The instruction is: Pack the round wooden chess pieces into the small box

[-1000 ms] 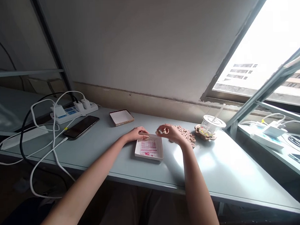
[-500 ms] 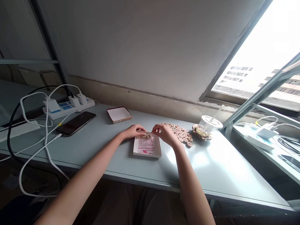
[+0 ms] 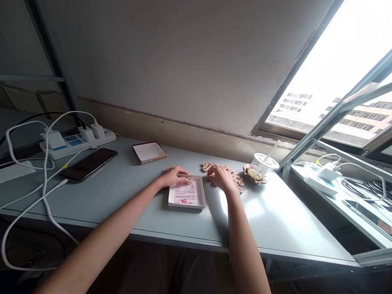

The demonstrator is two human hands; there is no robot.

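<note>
A shallow white box [image 3: 201, 197] with a crumpled plastic bag printed in red [image 3: 185, 193] inside lies on the desk. My left hand [image 3: 175, 177] is at its far left corner, fingers bent over the rim beside round wooden Chinese chess pieces [image 3: 189, 180] standing on edge along the far wall. To the right of the box, my right hand [image 3: 222, 178] is at the near left side of a spread of loose chess pieces [image 3: 205, 164]. Its fingers are curled with the tips together; whatever they hold is hidden.
The box lid [image 3: 150, 152] lies inside up at the back left. Farther left are a phone [image 3: 89, 164], a power strip [image 3: 76, 142] and looping white cables. A clear plastic cup [image 3: 264, 164] with a straw stands on a wooden coaster [image 3: 255, 176] at the right.
My right hand has moved right from the box's far rim to the loose pieces. My left hand stays at the box's corner. The view has shifted slightly to the right.
</note>
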